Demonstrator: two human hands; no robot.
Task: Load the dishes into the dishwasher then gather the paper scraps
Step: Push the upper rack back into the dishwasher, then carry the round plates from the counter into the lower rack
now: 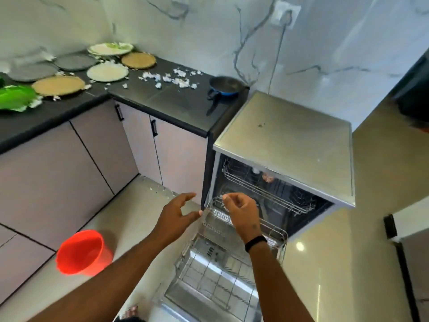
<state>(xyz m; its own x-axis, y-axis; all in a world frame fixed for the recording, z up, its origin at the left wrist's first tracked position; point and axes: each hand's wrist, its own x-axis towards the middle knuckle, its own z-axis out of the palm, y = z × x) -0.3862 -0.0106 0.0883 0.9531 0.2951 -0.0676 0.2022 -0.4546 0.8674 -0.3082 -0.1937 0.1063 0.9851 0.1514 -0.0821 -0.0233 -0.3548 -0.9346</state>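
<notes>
Left hand (178, 211): open, fingers spread, holding nothing.
Right hand (241, 213): curled over the lower rack (222, 273); can't tell if it grips.
Dishes (106, 72): on the counter (176, 105), at 10 o'clock.
Paper scraps (171, 78): at 11 o'clock.
Dishwasher (285, 145): open.
Danger: a hard pull might tip the rack.

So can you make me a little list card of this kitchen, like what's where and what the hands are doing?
dishwasher: door open
lower rack: pulled out, looks empty
plates: spread along the counter
paper scraps: scattered on the counter
pan: blue, at the counter's end
bucket: red, on the floor
left hand: open, near the rack
right hand: fingers curled over the rack's edge
</notes>
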